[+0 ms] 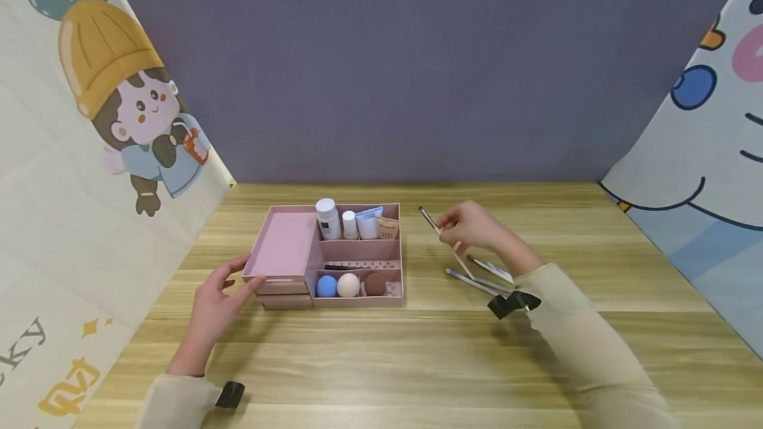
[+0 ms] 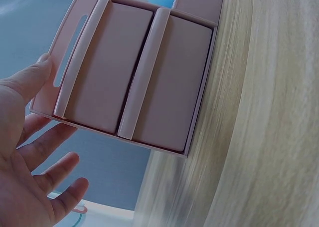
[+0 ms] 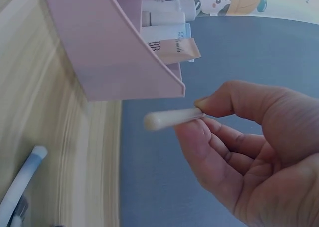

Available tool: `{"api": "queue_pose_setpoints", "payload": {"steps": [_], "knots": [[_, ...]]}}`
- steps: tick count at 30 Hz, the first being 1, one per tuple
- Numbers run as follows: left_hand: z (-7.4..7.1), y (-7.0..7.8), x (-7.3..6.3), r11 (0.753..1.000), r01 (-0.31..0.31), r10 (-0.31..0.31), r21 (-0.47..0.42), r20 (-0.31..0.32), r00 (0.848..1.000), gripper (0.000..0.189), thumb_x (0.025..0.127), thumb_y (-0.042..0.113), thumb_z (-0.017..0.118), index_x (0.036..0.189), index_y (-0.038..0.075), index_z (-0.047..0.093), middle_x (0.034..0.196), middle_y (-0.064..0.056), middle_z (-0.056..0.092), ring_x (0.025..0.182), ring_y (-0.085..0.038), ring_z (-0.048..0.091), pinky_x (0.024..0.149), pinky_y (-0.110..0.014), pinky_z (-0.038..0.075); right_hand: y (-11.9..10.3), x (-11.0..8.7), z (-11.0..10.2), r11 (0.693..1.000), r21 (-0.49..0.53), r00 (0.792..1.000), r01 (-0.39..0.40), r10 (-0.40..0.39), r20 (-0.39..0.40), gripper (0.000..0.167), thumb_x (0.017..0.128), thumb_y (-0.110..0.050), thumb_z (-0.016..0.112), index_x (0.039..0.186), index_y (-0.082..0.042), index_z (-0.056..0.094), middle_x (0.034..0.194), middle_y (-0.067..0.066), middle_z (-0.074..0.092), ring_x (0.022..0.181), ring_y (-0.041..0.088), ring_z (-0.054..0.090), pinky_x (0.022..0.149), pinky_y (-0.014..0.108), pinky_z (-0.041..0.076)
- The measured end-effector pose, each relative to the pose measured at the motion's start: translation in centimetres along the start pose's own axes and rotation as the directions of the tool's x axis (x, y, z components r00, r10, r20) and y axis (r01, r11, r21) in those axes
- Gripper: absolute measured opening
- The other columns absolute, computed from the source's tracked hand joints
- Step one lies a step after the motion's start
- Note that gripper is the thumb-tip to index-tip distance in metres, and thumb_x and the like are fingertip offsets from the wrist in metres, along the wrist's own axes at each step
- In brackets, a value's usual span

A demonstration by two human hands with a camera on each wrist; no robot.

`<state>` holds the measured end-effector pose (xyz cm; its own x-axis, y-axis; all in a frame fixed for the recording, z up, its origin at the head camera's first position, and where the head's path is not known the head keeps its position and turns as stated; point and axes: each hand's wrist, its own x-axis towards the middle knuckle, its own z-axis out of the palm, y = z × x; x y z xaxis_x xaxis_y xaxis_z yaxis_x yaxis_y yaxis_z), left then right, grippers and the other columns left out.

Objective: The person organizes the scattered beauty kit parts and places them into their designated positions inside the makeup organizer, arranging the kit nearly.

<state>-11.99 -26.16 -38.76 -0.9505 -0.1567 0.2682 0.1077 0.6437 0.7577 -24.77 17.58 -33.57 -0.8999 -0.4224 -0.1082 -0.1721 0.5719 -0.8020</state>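
Observation:
My right hand (image 1: 471,225) pinches a makeup brush (image 1: 461,262) between thumb and fingertips. The brush slants, its dark tip up and its pale rounded handle end (image 3: 158,120) down. At the front left corner of a pink organizer box (image 1: 285,240), my left hand (image 1: 219,300) holds on, thumb on the front panel and fingers along the side. Two drawers (image 2: 107,67) show in the box's front. A dark slim stick (image 1: 342,267) lies in the middle compartment. Three makeup sponges (image 1: 348,285), blue, cream and brown, fill the front one.
Bottles (image 1: 328,220) and tubes (image 1: 370,222) stand in the back compartment. More brushes (image 1: 490,269) and a blue-tipped stick (image 1: 467,279) lie on the wooden table (image 1: 357,363) under my right forearm. A grey-blue panel (image 1: 381,71) rises behind the table, with printed cloths at both sides.

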Motion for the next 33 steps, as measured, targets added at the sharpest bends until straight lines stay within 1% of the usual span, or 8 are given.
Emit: {"api": "queue_pose_setpoints", "payload": {"steps": [3, 5, 11, 18, 23, 33], "knots": [[0.0, -0.1, 0.1, 1.0, 0.001, -0.001, 0.002, 0.0, 1.0, 0.051, 0.094, 0.024, 0.072, 0.134, -0.003, 0.056, 0.133, -0.025, 0.058, 0.122, -0.037, 0.051, 0.097, -0.047, 0.038, -0.4, 0.4, 0.1, 1.0, 0.01, 1.0, 0.01, -0.009, -0.012, 0.028, 0.082, 0.003, 0.061, 0.108, 0.013, 0.066, 0.083, 0.012, 0.066, 0.061, 0.015, 0.063, 0.056, 0.036, 0.059], [0.2, 0.1, 0.2, 1.0, 0.001, -0.001, 0.004, -0.006, 1.0, 0.051, 0.093, 0.024, 0.072, 0.133, -0.003, 0.057, 0.132, -0.025, 0.059, 0.121, -0.036, 0.052, 0.096, -0.046, 0.039, -0.6, 0.6, -0.1, 1.0, 0.021, 1.0, 0.014, -0.013, -0.016, 0.027, 0.081, 0.004, 0.062, 0.107, 0.013, 0.066, 0.082, 0.012, 0.067, 0.061, 0.015, 0.063, 0.056, 0.036, 0.059], [0.9, 0.6, 0.3, 1.0, 0.014, -0.014, 0.003, -0.018, 1.0, 0.05, 0.093, 0.023, 0.073, 0.133, -0.003, 0.057, 0.132, -0.024, 0.06, 0.12, -0.034, 0.053, 0.095, -0.043, 0.039, -1.4, 1.3, -0.8, 0.999, 0.042, 1.0, 0.02, -0.02, -0.003, 0.025, 0.083, 0.005, 0.062, 0.106, 0.014, 0.065, 0.084, 0.013, 0.067, 0.062, 0.016, 0.064, 0.058, 0.036, 0.06], [1.6, 1.5, 0.4, 0.999, 0.034, -0.034, -0.007, -0.014, 0.999, 0.052, 0.094, 0.025, 0.072, 0.134, -0.003, 0.056, 0.134, -0.025, 0.058, 0.123, -0.037, 0.051, 0.098, -0.049, 0.039, -2.1, 2.2, -1.7, 0.997, 0.068, 0.999, 0.042, -0.043, 0.015, 0.025, 0.085, 0.005, 0.063, 0.108, 0.015, 0.064, 0.085, 0.014, 0.065, 0.066, 0.017, 0.064, 0.061, 0.037, 0.06], [1.5, 1.6, 0.3, 0.999, 0.035, -0.035, -0.008, -0.009, 0.999, 0.052, 0.094, 0.025, 0.072, 0.135, -0.003, 0.056, 0.134, -0.026, 0.057, 0.123, -0.038, 0.05, 0.099, -0.051, 0.039, -2.8, 2.5, -1.4, 0.994, 0.092, 0.999, 0.051, -0.052, 0.01, 0.024, 0.084, 0.006, 0.063, 0.107, 0.015, 0.064, 0.084, 0.014, 0.065, 0.065, 0.017, 0.064, 0.06, 0.038, 0.06], [1.7, 1.4, 0.2, 1.0, 0.002, -0.001, 0.013, -0.037, 0.999, 0.049, 0.093, 0.023, 0.073, 0.132, -0.003, 0.058, 0.13, -0.024, 0.061, 0.119, -0.035, 0.054, 0.094, -0.041, 0.039, -4.3, 3.5, -0.7, 0.987, 0.145, 0.997, 0.07, -0.072, 0.008, 0.025, 0.085, 0.006, 0.063, 0.108, 0.016, 0.064, 0.085, 0.014, 0.065, 0.065, 0.017, 0.064, 0.06, 0.038, 0.06]]}}
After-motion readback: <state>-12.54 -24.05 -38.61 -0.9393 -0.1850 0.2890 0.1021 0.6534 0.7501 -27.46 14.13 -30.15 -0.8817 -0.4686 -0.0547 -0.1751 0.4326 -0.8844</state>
